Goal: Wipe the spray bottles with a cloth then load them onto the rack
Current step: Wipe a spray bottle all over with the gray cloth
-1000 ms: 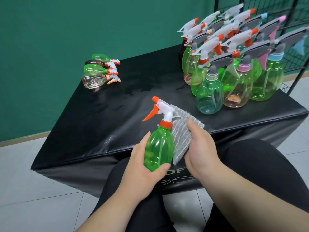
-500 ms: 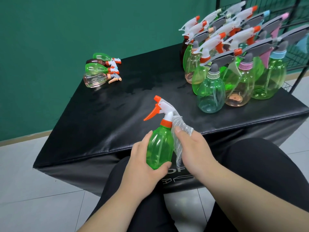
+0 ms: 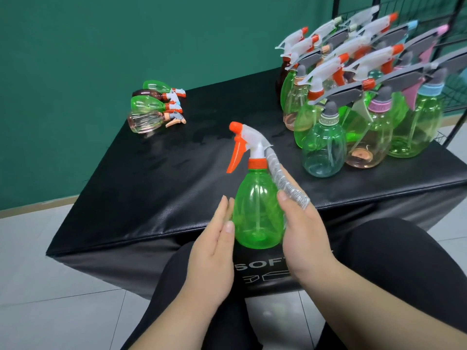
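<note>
A green spray bottle [image 3: 255, 213] with a white head and orange trigger stands upright above the front edge of the black padded table [image 3: 141, 193]. My right hand [image 3: 305, 236] grips its right side, thumb on the front, fingers behind it under a grey cloth [image 3: 283, 178] that runs up to the neck. My left hand [image 3: 212, 251] lies with straight fingers against the bottle's left side. A black wire rack [image 3: 452, 11] stands at the far right behind the table.
Several spray bottles [image 3: 323, 150] stand packed together on the table's right part. Several more bottles [image 3: 151, 104] lie on their sides at the far left corner. A green wall runs behind, tiled floor around, my legs under the front edge.
My left hand has let go of the bottle's base and opened flat beside it. My right hand with the cloth has moved round the bottle's right side and now carries it.
</note>
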